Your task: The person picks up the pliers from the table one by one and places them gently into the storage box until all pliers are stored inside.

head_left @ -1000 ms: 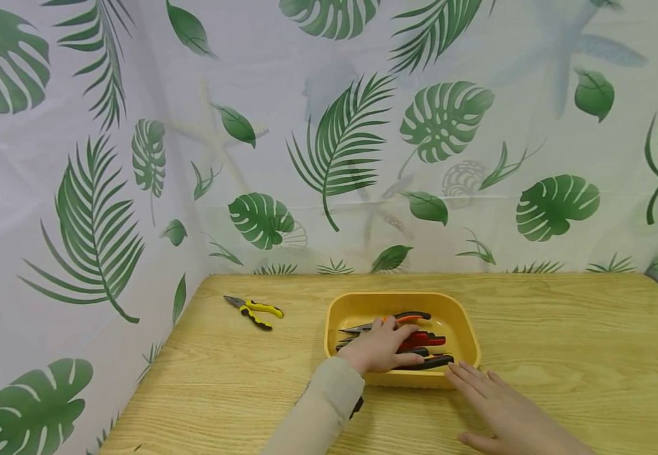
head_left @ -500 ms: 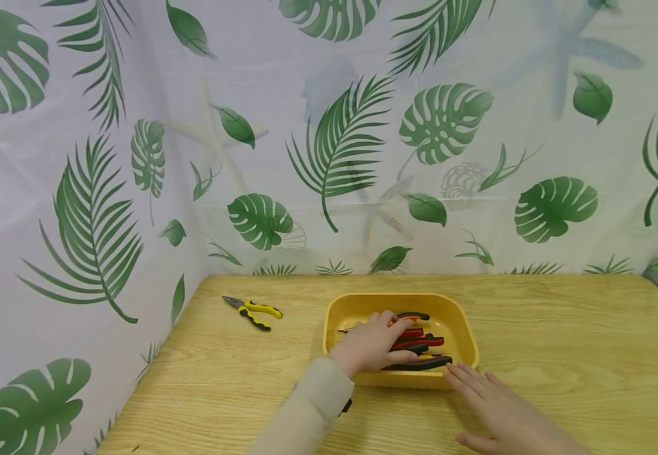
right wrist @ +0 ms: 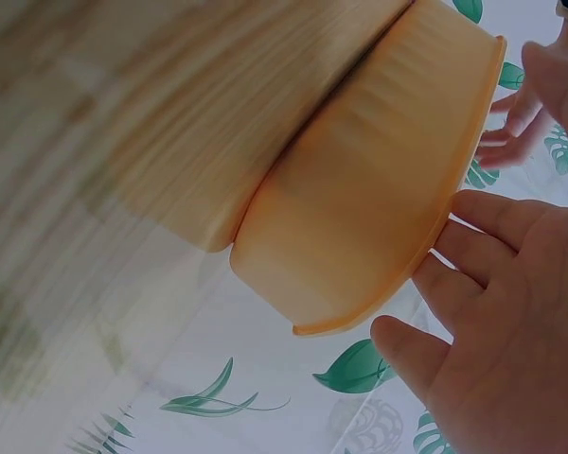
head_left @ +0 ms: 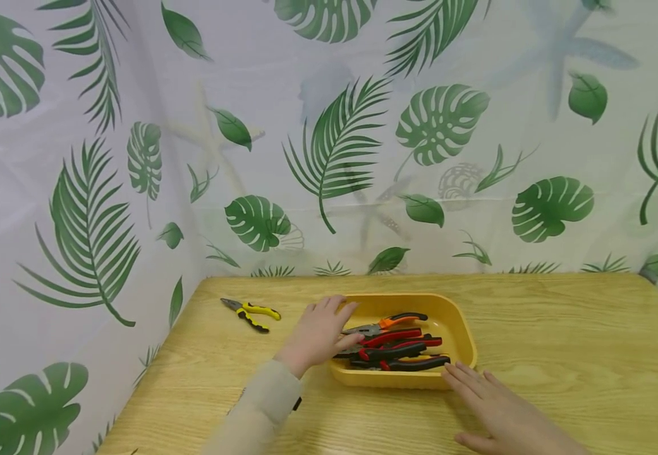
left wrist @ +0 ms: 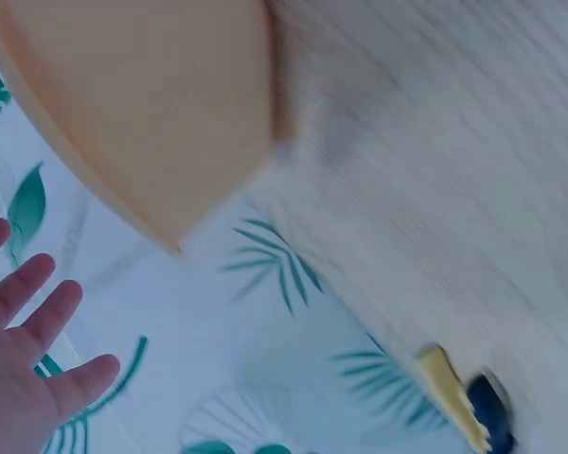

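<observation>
A yellow plastic bin (head_left: pixel 462 328) holds several pliers; one pair of pliers (head_left: pixel 408 319) has orange-and-black handles, and others have red-and-black handles. My left hand (head_left: pixel 318 332) is over the bin's left end with fingers spread and nothing in them; in the left wrist view its fingers (left wrist: pixel 52 317) stand apart from the bin wall (left wrist: pixel 151 104). At the bin's front right corner, the straight fingertips of my right hand (head_left: pixel 493 404) touch the rim. The right wrist view shows that hand's fingers (right wrist: pixel 464 284) against the bin's edge (right wrist: pixel 435 222).
Needle-nose pliers (head_left: pixel 251 314) with yellow-and-black handles lie on the wooden table (head_left: pixel 562 328), left of the bin. A leaf-patterned cloth (head_left: pixel 329 158) hangs behind the table and along its left side.
My left hand has drawn back leftward from over the pliers to the bin's left end, uncovering the pliers inside. My right hand has stayed at the front right corner.
</observation>
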Motion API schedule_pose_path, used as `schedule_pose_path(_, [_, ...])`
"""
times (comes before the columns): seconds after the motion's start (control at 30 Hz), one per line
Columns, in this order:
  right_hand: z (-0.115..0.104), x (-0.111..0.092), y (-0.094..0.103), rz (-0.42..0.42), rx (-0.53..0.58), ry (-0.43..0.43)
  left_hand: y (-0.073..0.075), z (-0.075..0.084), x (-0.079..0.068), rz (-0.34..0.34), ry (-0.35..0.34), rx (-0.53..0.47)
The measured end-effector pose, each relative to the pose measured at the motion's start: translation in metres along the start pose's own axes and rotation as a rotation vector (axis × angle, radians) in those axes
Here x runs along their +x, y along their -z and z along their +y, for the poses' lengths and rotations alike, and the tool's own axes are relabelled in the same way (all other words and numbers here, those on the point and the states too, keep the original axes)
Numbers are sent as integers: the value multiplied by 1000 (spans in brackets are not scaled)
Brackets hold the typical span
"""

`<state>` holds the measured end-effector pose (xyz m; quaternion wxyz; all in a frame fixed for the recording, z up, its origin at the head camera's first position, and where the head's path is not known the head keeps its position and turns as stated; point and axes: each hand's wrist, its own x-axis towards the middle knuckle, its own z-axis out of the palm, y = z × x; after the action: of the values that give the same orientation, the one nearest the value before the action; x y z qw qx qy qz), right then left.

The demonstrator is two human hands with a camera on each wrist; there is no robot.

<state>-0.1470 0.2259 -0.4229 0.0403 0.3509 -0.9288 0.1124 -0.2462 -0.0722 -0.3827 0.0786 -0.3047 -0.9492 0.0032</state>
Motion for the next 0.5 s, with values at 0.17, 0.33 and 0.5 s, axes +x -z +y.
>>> schedule_pose_path(0.17, [1,0,-3,24,-12,15,-4,-25,-15,48,65,-6])
schedule_pose_path(0.33, [2,-2,-4,37,-27,27,-11,-47,-30,64,132,-15])
schedule_pose_path(0.5, [3,-3,-6,93,-73,67,-17,-67,-43,79,220,-33])
